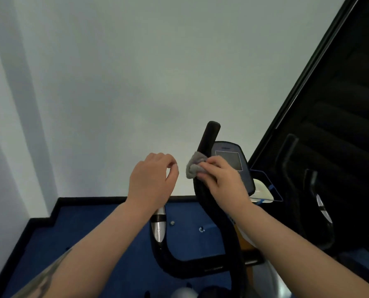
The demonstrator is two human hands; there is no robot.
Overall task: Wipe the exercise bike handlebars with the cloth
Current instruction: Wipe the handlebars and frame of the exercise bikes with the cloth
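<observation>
You stand over a deep blue carpeted floor edged with a black skirting strip, with a plain pale wall rising behind it. Nearest to you, the black padded U-shaped exercise bike handlebars curve up from the bottom of the view, the left branch carrying a polished silver metal grip sensor. Your left hand hangs in the air above that left branch, touching nothing, its fingers loosely curled with the thumb and forefinger tips close together. Your right hand pinches a small crumpled grey cloth between its bent fingers and thumb, and presses it against the left side of the upright right handlebar branch, below its rounded tip. Just behind that hand sits the dark grey bike console with a rectangular screen, partly hidden by your knuckles. Farther right, a large black-framed dark glass panel leans across the corner, showing a dim reflection of the bike's frame, and a pale object with blue trim lies low beside the console, too unclear to name.
</observation>
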